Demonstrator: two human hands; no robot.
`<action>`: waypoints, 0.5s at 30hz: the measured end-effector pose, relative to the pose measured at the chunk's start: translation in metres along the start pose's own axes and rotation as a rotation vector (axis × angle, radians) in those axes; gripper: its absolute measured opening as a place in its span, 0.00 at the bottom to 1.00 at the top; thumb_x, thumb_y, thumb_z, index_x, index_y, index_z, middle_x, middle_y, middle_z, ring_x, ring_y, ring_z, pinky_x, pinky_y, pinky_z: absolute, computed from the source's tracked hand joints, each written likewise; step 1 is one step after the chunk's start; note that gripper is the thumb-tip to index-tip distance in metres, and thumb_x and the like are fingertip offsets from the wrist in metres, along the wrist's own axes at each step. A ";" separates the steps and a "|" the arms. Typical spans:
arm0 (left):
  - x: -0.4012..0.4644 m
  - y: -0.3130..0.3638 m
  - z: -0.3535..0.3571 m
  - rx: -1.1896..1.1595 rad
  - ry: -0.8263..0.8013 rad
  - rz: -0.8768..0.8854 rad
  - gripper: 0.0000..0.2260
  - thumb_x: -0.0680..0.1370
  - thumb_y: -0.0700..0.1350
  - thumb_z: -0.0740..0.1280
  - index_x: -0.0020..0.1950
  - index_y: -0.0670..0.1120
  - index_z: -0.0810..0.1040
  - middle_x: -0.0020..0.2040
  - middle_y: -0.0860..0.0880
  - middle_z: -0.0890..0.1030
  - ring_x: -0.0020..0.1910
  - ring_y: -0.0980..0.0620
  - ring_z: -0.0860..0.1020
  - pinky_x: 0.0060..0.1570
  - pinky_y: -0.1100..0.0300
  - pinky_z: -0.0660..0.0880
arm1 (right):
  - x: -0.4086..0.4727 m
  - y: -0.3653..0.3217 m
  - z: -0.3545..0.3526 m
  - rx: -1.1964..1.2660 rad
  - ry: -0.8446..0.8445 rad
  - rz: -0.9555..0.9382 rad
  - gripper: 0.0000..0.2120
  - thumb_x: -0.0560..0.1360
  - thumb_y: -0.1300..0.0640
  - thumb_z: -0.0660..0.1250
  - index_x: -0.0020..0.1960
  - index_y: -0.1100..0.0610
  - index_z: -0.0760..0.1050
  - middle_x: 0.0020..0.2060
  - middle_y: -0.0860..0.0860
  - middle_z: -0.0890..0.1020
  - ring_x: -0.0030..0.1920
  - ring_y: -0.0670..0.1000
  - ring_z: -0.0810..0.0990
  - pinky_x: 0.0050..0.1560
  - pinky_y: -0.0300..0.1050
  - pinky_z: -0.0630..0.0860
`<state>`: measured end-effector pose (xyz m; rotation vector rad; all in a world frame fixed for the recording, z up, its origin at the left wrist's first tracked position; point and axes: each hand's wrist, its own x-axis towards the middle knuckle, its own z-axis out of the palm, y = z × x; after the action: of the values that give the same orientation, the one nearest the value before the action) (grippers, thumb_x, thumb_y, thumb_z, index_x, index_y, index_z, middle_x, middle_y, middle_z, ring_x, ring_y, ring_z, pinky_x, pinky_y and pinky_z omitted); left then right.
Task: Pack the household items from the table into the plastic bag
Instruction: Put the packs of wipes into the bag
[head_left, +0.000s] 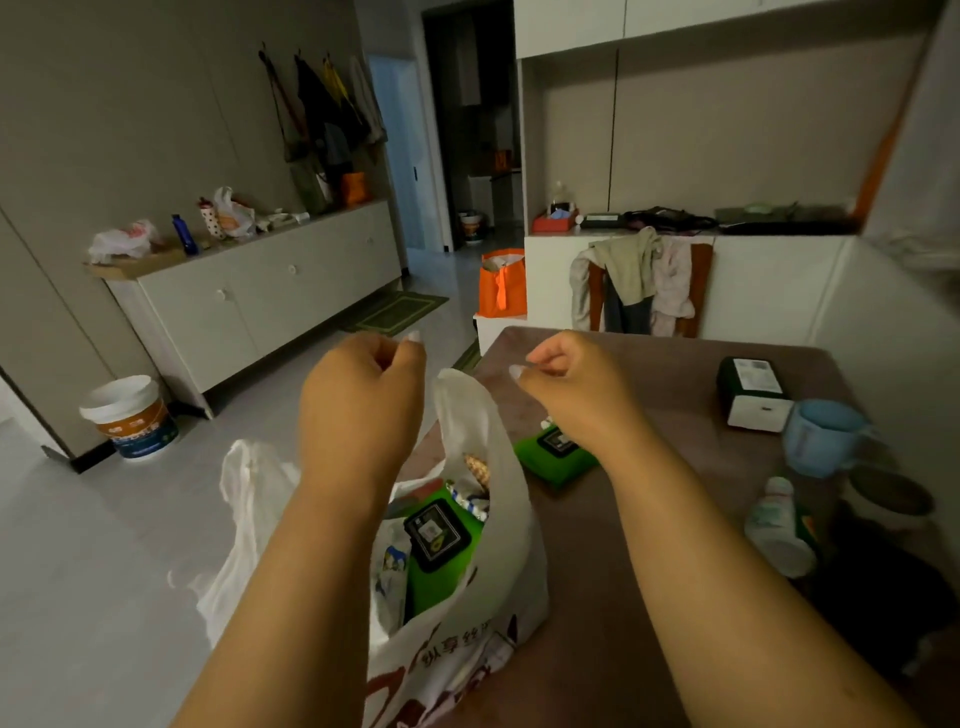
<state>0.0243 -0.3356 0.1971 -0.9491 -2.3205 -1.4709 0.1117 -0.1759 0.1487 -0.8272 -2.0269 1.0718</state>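
Both hands are up above the plastic bag (457, 618), which sits at the worktop (613, 571) edge with its mouth open. Left hand (358, 395) and right hand (576, 384) have fingers curled in, holding nothing I can see. One green wipes pack (441, 540) is inside the bag, half buried; another (556, 457) lies on the worktop, partly behind the right wrist. A white bottle (779, 525), blue cup (826, 436) and dark green box (750, 389) sit off right. The dark stuff at the far right edge is too murky to make out.
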 end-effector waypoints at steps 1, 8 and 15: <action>-0.003 0.008 0.006 -0.046 -0.019 0.018 0.14 0.78 0.54 0.61 0.38 0.48 0.77 0.33 0.47 0.78 0.32 0.51 0.75 0.32 0.60 0.69 | 0.000 0.005 -0.005 -0.009 0.009 0.013 0.06 0.71 0.46 0.69 0.40 0.43 0.71 0.39 0.42 0.79 0.43 0.46 0.79 0.41 0.45 0.76; -0.034 0.062 0.071 -0.379 -0.230 0.056 0.12 0.76 0.51 0.63 0.38 0.48 0.80 0.33 0.47 0.80 0.32 0.54 0.77 0.32 0.57 0.74 | -0.002 0.046 -0.043 -0.126 0.054 0.123 0.08 0.73 0.45 0.65 0.42 0.49 0.74 0.39 0.47 0.79 0.39 0.46 0.77 0.35 0.41 0.72; -0.060 0.067 0.174 -0.458 -0.550 -0.150 0.11 0.76 0.48 0.64 0.39 0.42 0.79 0.35 0.45 0.80 0.34 0.51 0.76 0.37 0.54 0.74 | -0.005 0.128 -0.083 -0.263 0.035 0.380 0.11 0.75 0.44 0.61 0.43 0.51 0.72 0.37 0.48 0.75 0.41 0.52 0.77 0.40 0.46 0.72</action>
<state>0.1364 -0.1883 0.1332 -1.4846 -2.4977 -2.0776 0.2086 -0.0861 0.0720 -1.4004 -2.0569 0.9891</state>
